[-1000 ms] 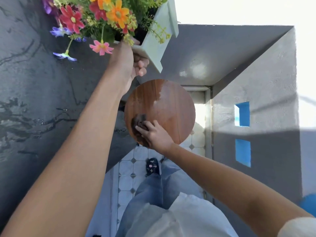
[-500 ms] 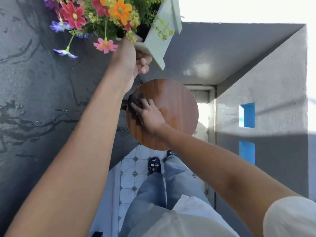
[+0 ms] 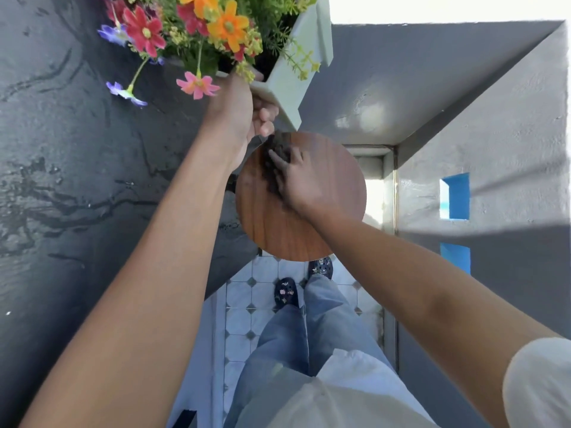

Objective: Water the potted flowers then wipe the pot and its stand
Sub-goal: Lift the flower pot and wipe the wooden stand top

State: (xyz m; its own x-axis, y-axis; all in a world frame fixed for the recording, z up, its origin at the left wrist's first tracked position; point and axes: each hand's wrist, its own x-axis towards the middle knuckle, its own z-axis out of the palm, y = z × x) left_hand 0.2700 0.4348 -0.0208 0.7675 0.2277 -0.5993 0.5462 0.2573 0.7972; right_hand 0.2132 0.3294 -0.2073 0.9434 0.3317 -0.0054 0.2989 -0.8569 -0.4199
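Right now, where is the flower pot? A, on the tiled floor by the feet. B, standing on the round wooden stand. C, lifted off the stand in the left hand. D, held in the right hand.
C: the left hand holds the flower pot up by its lower edge, clear of the round wooden stand, while the right hand presses a dark cloth onto the stand's top.

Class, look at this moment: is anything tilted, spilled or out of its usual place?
Yes: the flower pot is off its stand, held tilted in the air by the left hand while the right hand wipes.
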